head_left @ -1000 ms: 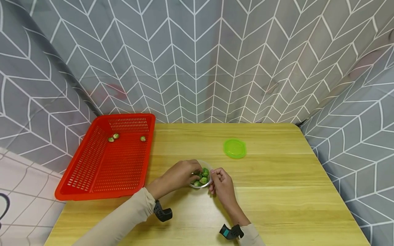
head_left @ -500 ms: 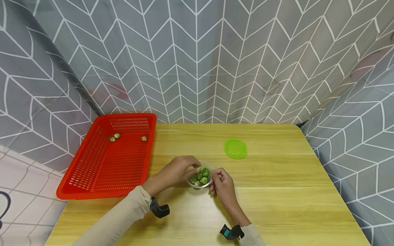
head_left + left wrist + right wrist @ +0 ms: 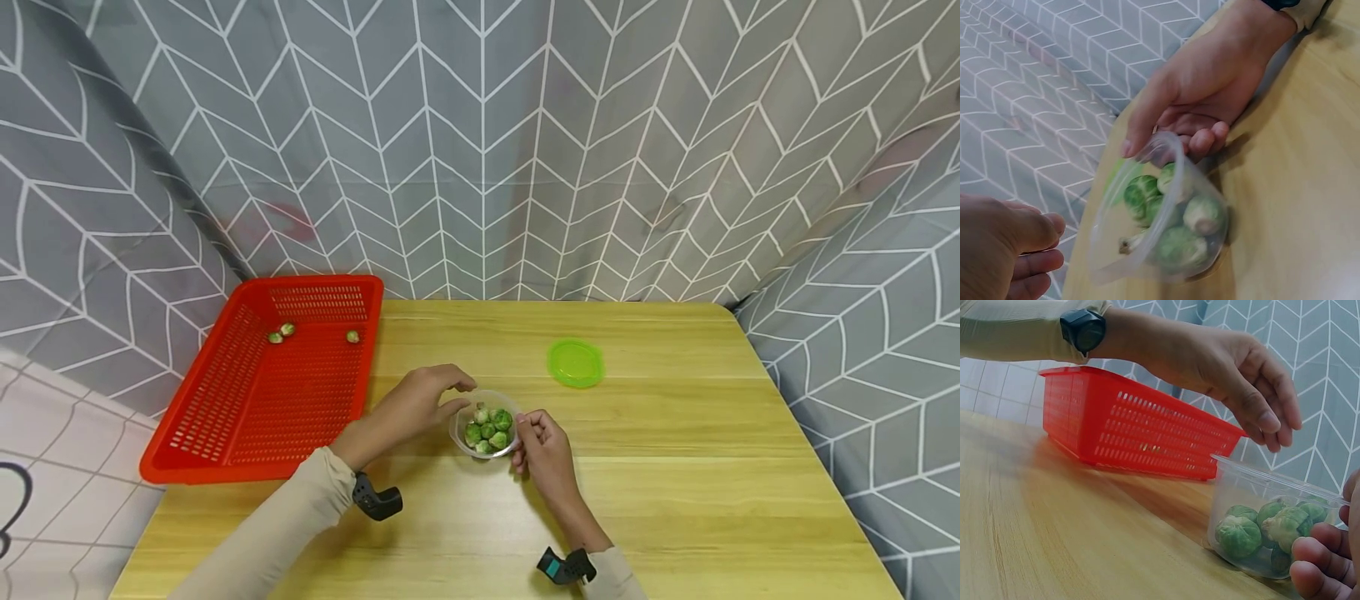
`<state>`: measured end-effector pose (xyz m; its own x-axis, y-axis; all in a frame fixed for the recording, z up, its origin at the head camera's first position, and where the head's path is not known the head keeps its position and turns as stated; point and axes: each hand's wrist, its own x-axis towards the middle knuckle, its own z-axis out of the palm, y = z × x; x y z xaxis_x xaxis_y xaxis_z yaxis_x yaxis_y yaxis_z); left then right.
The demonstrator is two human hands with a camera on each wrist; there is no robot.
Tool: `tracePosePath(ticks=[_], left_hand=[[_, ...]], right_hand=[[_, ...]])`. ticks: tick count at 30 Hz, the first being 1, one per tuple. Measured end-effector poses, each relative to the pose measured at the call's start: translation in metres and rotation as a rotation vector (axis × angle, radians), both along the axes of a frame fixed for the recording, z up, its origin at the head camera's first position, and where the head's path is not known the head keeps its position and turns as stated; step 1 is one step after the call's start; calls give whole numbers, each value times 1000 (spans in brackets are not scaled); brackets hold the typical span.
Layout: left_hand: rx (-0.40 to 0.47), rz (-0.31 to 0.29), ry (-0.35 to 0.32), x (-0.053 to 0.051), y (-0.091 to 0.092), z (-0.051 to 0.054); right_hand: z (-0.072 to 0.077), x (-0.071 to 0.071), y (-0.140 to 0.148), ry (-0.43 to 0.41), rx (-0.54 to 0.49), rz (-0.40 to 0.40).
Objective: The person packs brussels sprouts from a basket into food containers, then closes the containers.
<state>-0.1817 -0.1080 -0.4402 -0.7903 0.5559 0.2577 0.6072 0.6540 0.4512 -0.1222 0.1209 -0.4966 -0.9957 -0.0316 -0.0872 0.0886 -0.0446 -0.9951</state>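
A clear plastic tub point(image 3: 457, 429) holding several Brussels sprouts point(image 3: 487, 431) stands on the table near the middle. My right hand point(image 3: 545, 454) pinches the tub's right rim between thumb and fingers, also plain in the left wrist view. At the tub's left edge, my left hand point(image 3: 420, 408) hovers just above the rim, its fingers loosely bent with nothing between them. The right wrist view shows that left hand point(image 3: 1241, 384) apart from the sprouts point(image 3: 1238, 536) below.
To the left stands a red perforated basket point(image 3: 300, 392) with a few sprouts point(image 3: 352, 337) inside, near its back. A green lid point(image 3: 576, 363) lies flat on the wooden table point(image 3: 675, 467), behind and right of the tub. A patterned curtain point(image 3: 480, 150) hangs along the table's back edge.
My left hand has drawn out of the tub, up and to the left, leaving the sprouts inside uncovered. The right hand stays on the rim.
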Motion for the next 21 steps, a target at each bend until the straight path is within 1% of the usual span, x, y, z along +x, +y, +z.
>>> tracePosePath(ticks=[4, 7, 10, 15, 21], left_hand=[[20, 8, 52, -3, -9, 4], [28, 32, 75, -5, -16, 8], [42, 58, 79, -8, -24, 12], [67, 95, 69, -12, -37, 18], [71, 168, 47, -14, -55, 25]], right_hand=[[0, 0, 0, -7, 5, 0], [1, 0, 0, -11, 7, 1], [2, 1, 0, -12, 8, 0], [3, 1, 0, -11, 7, 2], [3, 1, -1, -16, 7, -4]])
